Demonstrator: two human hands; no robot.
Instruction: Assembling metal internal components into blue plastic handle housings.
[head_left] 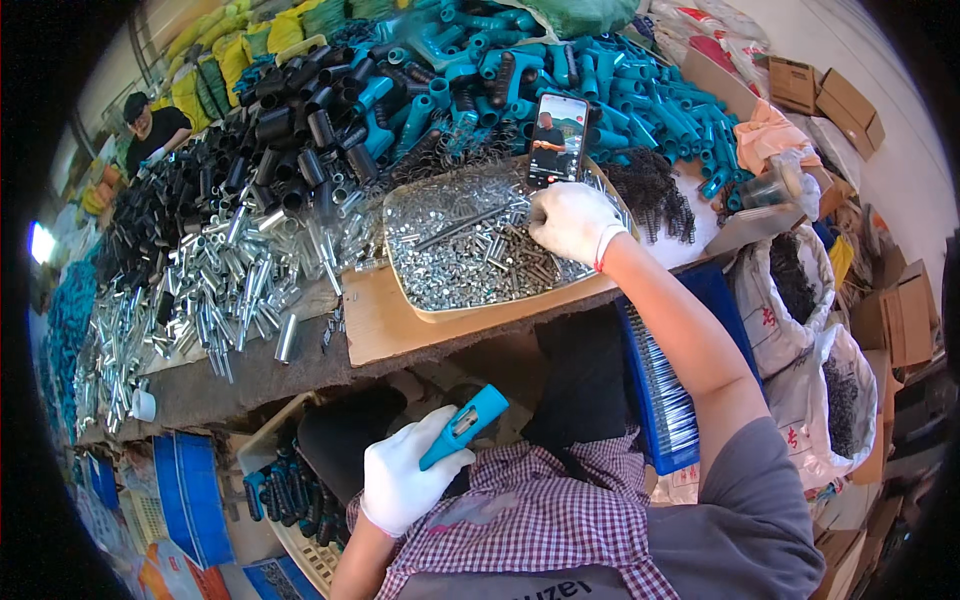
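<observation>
My left hand [405, 478], gloved white, is wrapped around a teal plastic handle [463, 426], held low in front of the counter's [230, 380] near edge, above my lap. On the counter, my right hand [572, 222] rests on the small metal parts in the shallow tray [440, 310], fingers curled together as if pinching; what they pinch I cannot tell. A phone [557, 138] stands just behind the tray.

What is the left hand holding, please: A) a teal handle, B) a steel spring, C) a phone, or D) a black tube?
A: the gloved left hand grips a teal handle above the lap, while the right hand reaches into the tray of small metal parts.
</observation>
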